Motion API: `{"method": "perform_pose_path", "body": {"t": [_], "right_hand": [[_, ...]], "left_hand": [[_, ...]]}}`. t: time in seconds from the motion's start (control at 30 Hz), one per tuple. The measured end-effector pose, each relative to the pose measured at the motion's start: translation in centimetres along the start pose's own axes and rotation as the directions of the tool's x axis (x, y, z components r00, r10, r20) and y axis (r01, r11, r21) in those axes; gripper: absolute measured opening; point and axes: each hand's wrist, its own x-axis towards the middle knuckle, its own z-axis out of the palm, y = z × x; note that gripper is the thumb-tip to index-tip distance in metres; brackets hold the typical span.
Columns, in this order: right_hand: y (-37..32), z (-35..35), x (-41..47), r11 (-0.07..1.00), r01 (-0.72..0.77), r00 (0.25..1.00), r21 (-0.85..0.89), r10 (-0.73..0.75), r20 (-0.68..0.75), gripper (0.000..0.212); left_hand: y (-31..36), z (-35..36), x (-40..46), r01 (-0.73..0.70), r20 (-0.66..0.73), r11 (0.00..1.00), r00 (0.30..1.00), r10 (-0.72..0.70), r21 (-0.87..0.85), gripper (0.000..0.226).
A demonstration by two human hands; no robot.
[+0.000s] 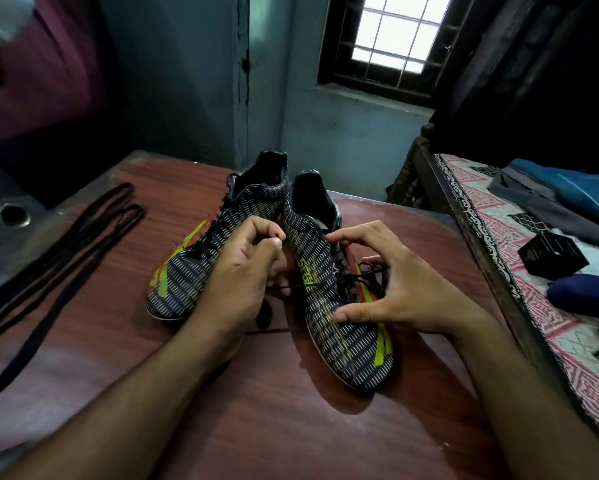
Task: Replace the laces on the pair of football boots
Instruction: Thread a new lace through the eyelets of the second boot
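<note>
Looking down through the head camera, I see a reddish wooden table (pixel 291 427) filling the lower frame, with a bed under a pink patterned cover (pixel 519 271) along the right edge and a barred window (pixel 391 32) at the top. At mid-frame the pair of football boots stands side by side, toes toward me: the left boot (pixel 194 268) and the right boot (pixel 339 306), both dark with pale dashes and lime stripes. Lime lettering on the right boot's side is too blurred for me to read. Spare black laces (pixel 66 258) lie looped at the left edge. My left hand (pixel 242 271) is curled, pinching the right boot's black lace (pixel 311 285) between thumb and forefinger. My right hand (pixel 395 289) grips that boot, thumb on its upper, fingers arched over its lacing.
</note>
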Motion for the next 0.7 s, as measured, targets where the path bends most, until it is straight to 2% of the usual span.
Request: {"method": "perform_pose_path", "body": {"t": [0.07,0.1,0.13,0.2,0.23,0.33,0.37,0.4,0.43,0.47,0.5,0.53,0.57,0.6,0.63,0.7], "right_hand": [[0.1,0.1,0.1,1.0,0.005,1.0,-0.005,-0.005,0.005,0.09],[0.1,0.0,0.0,1.0,0.007,1.0,-0.009,-0.007,0.002,0.09],[0.2,0.0,0.0,1.0,0.009,1.0,-0.012,-0.009,0.001,0.09],[0.3,0.0,0.0,1.0,0.008,1.0,-0.019,-0.008,0.001,0.09],[0.3,0.0,0.0,1.0,0.007,1.0,-0.021,-0.007,0.0,0.09],[0.3,0.1,0.0,0.999,0.007,1.0,-0.035,-0.007,-0.01,0.09],[0.3,0.1,0.1,0.999,0.006,1.0,-0.042,-0.006,-0.019,0.09],[0.4,0.2,0.1,0.999,0.003,1.0,-0.044,-0.005,-0.028,0.09],[0.4,0.2,0.2,0.999,0.0,0.999,-0.045,-0.001,-0.036,0.089],[0.5,0.2,0.2,0.999,-0.003,0.999,-0.049,0.001,-0.044,0.089],[0.5,0.2,0.2,0.998,-0.004,0.999,-0.057,0.001,-0.054,0.089],[0.6,0.3,0.2,0.998,-0.005,0.998,-0.066,0.001,-0.06,0.09],[0.6,0.3,0.3,0.997,-0.006,0.998,-0.074,0.002,-0.064,0.09],[0.7,0.4,0.3,0.997,-0.008,0.998,-0.077,0.002,-0.07,0.09],[0.7,0.4,0.3,0.997,-0.011,0.997,-0.077,0.005,-0.074,0.09],[0.7,0.5,0.3,0.997,-0.021,0.997,-0.076,0.015,-0.077,0.091]], "left_hand": [[-0.3,-0.1,-0.2,-0.018,0.008,0.993,1.0,0.017,0.119,0.017],[-0.6,-0.3,-0.3,-0.07,0.037,0.967,0.997,0.063,0.244,0.012],[-0.8,-0.4,-0.4,-0.13,0.094,0.913,0.99,0.101,0.386,0.004],[-1.2,-1.1,-0.5,-0.242,0.207,0.736,0.968,0.141,0.632,0.024],[-1.2,-1.4,-0.4,-0.29,0.239,0.677,0.956,0.171,0.677,0.024],[-0.7,-1.6,0.0,-0.46,0.308,0.503,0.882,0.358,0.732,0.005],[-0.7,-1.5,0.2,-0.482,0.297,0.475,0.861,0.414,0.736,0.003],[-0.8,-1.4,0.2,-0.483,0.239,0.503,0.848,0.473,0.717,0.002],[-0.7,-1.3,0.3,-0.452,0.135,0.607,0.859,0.494,0.653,0.004],[-0.3,-1.0,0.2,-0.391,0.008,0.778,0.895,0.446,0.492,0.008],[0.4,-0.6,0.0,-0.295,-0.098,0.928,0.941,0.323,0.226,0.014],[1.0,-0.3,-0.2,-0.173,-0.147,0.984,0.975,0.166,-0.035,0.02],[1.4,-0.1,-0.3,-0.09,-0.152,0.979,0.986,0.062,-0.185,0.022],[1.7,0.0,-0.4,-0.059,-0.151,0.976,0.988,0.028,-0.21,0.022],[1.7,0.0,-0.5,-0.075,-0.151,0.985,0.987,0.051,-0.155,0.019],[0.9,-0.4,-0.5,-0.191,-0.108,0.968,0.972,0.21,0.163,0.01]]}}
